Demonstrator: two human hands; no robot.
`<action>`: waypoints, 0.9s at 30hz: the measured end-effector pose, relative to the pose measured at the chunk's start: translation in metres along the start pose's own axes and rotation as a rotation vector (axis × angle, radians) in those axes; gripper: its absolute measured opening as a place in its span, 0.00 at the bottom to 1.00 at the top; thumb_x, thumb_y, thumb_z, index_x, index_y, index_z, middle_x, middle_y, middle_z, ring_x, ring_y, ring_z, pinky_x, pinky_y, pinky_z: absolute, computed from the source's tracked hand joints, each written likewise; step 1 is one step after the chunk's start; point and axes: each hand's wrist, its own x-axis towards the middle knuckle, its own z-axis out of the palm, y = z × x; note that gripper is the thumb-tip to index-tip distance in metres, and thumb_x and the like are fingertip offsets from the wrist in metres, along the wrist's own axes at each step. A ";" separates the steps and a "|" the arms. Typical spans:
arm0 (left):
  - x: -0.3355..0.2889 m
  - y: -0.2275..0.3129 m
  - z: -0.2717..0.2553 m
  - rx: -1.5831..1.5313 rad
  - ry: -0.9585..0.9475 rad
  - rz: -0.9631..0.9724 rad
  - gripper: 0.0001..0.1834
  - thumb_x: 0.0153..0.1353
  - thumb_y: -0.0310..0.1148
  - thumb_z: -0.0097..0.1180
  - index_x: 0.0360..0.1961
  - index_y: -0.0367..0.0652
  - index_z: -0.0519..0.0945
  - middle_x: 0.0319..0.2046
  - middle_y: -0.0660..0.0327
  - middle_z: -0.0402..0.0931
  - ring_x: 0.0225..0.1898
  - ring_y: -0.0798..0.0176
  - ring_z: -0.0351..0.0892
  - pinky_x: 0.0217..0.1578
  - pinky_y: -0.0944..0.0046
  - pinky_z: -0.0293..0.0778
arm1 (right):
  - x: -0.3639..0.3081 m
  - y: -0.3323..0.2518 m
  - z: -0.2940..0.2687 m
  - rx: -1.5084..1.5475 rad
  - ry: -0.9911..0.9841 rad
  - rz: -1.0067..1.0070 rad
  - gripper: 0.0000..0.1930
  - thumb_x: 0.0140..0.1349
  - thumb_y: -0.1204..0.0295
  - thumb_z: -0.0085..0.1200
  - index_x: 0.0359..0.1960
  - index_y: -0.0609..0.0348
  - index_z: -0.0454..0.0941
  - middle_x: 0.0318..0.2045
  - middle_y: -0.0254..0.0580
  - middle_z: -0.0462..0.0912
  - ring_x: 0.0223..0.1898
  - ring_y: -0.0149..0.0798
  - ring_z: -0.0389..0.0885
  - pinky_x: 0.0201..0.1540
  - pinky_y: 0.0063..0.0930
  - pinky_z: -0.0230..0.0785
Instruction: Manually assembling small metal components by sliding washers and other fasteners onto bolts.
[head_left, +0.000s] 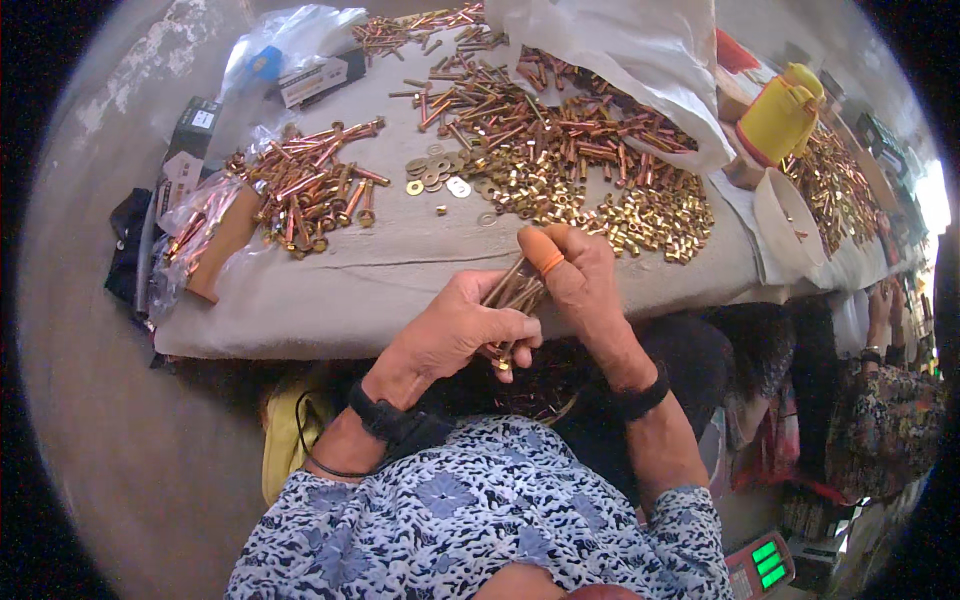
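Observation:
My left hand (470, 325) is closed round a small bundle of bolts (517, 292), held over the table's front edge. An orange finger cot covers one finger of my right hand (578, 268), whose fingertips are bent in at the upper end of the bundle. Whether the right fingers pinch one bolt or only touch the bundle is hidden. Just beyond my hands lies a wide heap of brass-coloured nuts (640, 215). Flat washers (436, 168) lie left of it, and loose bolts (560, 130) are piled behind.
Assembled bolts (310, 185) form a pile at the left, beside a brown cardboard piece (222, 245) and small boxes (185, 160). A white sack (630, 50) spills bolts at the back. Right are a yellow jug (782, 115), a white tub (790, 225) and another person's arm (880, 320).

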 end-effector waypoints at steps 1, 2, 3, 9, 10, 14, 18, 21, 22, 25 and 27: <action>-0.001 -0.001 0.001 0.015 0.003 -0.010 0.11 0.52 0.28 0.56 0.36 0.35 0.71 0.22 0.61 0.74 0.20 0.69 0.75 0.17 0.70 0.74 | 0.000 0.000 0.001 -0.068 0.028 -0.034 0.16 0.59 0.63 0.52 0.26 0.67 0.76 0.18 0.30 0.74 0.21 0.26 0.70 0.23 0.24 0.64; -0.002 -0.004 0.000 0.029 0.004 -0.022 0.11 0.52 0.29 0.56 0.36 0.36 0.71 0.22 0.62 0.74 0.19 0.69 0.75 0.17 0.70 0.74 | 0.000 0.002 0.009 -0.006 0.159 -0.060 0.16 0.59 0.62 0.53 0.24 0.65 0.75 0.16 0.29 0.72 0.19 0.24 0.69 0.19 0.24 0.61; -0.002 -0.006 -0.001 0.029 -0.008 -0.025 0.11 0.52 0.29 0.56 0.35 0.36 0.71 0.21 0.62 0.73 0.19 0.69 0.75 0.17 0.70 0.74 | 0.000 -0.002 0.008 0.056 0.227 -0.002 0.15 0.59 0.62 0.53 0.25 0.65 0.75 0.16 0.29 0.72 0.19 0.24 0.69 0.19 0.23 0.61; -0.002 -0.013 -0.013 -0.196 0.097 0.083 0.10 0.54 0.32 0.57 0.34 0.39 0.73 0.22 0.63 0.72 0.20 0.69 0.73 0.20 0.66 0.75 | 0.003 -0.013 0.002 0.302 0.413 -0.124 0.09 0.58 0.68 0.54 0.32 0.63 0.75 0.20 0.31 0.75 0.20 0.26 0.73 0.25 0.20 0.65; 0.003 -0.017 -0.019 -0.316 0.120 0.128 0.10 0.54 0.33 0.57 0.34 0.39 0.73 0.22 0.64 0.72 0.20 0.69 0.73 0.21 0.66 0.75 | -0.003 -0.015 0.004 0.166 0.371 -0.091 0.10 0.56 0.69 0.56 0.35 0.62 0.75 0.24 0.37 0.78 0.23 0.32 0.75 0.28 0.25 0.68; 0.014 -0.023 -0.028 -0.590 0.223 0.226 0.12 0.55 0.35 0.58 0.37 0.39 0.76 0.29 0.61 0.76 0.27 0.66 0.77 0.27 0.63 0.77 | -0.009 -0.002 0.009 -0.355 0.029 -0.793 0.12 0.51 0.69 0.58 0.37 0.59 0.76 0.28 0.45 0.78 0.30 0.44 0.77 0.34 0.33 0.69; 0.008 -0.017 -0.027 -0.574 0.216 0.170 0.09 0.55 0.31 0.58 0.34 0.38 0.76 0.27 0.61 0.77 0.26 0.66 0.78 0.27 0.67 0.77 | -0.015 -0.002 0.011 -0.294 -0.015 -0.628 0.16 0.49 0.66 0.59 0.39 0.57 0.76 0.31 0.47 0.78 0.34 0.49 0.76 0.37 0.37 0.69; 0.010 -0.020 -0.030 -0.555 0.186 0.190 0.08 0.54 0.29 0.58 0.34 0.38 0.77 0.26 0.62 0.77 0.25 0.67 0.78 0.26 0.68 0.77 | -0.019 -0.011 0.008 -0.292 -0.034 -0.534 0.24 0.46 0.62 0.61 0.46 0.56 0.73 0.38 0.47 0.77 0.40 0.51 0.75 0.43 0.39 0.67; 0.011 -0.023 -0.034 -0.557 0.161 0.218 0.08 0.53 0.28 0.58 0.34 0.38 0.77 0.27 0.62 0.77 0.26 0.67 0.78 0.27 0.68 0.77 | -0.017 -0.017 0.011 -0.353 -0.030 -0.608 0.26 0.45 0.61 0.62 0.47 0.56 0.72 0.41 0.47 0.76 0.42 0.51 0.74 0.45 0.39 0.67; -0.002 -0.010 -0.009 -0.568 0.277 0.272 0.09 0.53 0.28 0.57 0.37 0.38 0.76 0.30 0.61 0.77 0.30 0.67 0.78 0.30 0.65 0.78 | -0.016 -0.014 0.018 -0.546 -0.094 -0.724 0.32 0.42 0.61 0.63 0.51 0.56 0.69 0.48 0.48 0.71 0.50 0.52 0.69 0.51 0.42 0.63; 0.006 -0.023 -0.027 -0.651 0.178 0.281 0.10 0.53 0.27 0.57 0.38 0.39 0.76 0.32 0.61 0.77 0.32 0.66 0.78 0.32 0.64 0.78 | -0.013 -0.004 0.027 -0.592 -0.152 -0.744 0.31 0.41 0.62 0.63 0.51 0.56 0.69 0.49 0.48 0.70 0.52 0.53 0.67 0.52 0.43 0.63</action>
